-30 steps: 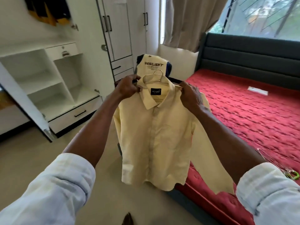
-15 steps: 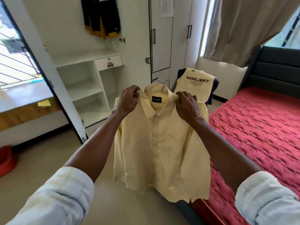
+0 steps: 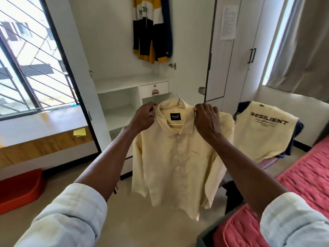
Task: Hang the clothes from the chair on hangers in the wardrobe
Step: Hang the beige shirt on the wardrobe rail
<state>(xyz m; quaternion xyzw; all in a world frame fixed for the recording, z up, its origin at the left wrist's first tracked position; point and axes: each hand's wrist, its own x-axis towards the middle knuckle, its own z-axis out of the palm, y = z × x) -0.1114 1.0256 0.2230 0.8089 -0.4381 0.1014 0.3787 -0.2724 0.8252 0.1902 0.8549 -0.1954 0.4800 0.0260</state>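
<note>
Bedroom, open wardrobe (image 3: 128, 50) dead ahead, one jacket (image 3: 151, 31) already hanging up inside. The shirt (image 3: 178, 154) is on its hanger (image 3: 175, 100), held up in mid-air facing the wardrobe: left hand (image 3: 142, 116) pinches one shoulder by the collar, right hand (image 3: 207, 120) curls over the other. Hooking it on looks to be next. Then more: a cream tee (image 3: 263, 132) and dark clothes wait on the chair (image 3: 267, 162), right by the bed (image 3: 302, 184).

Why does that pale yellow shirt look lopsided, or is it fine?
Slightly lopsided: the shirt sits on its hanger, both hands gripping its shoulders, but one sleeve bunches behind the right hand. Nothing looks torn.
</note>
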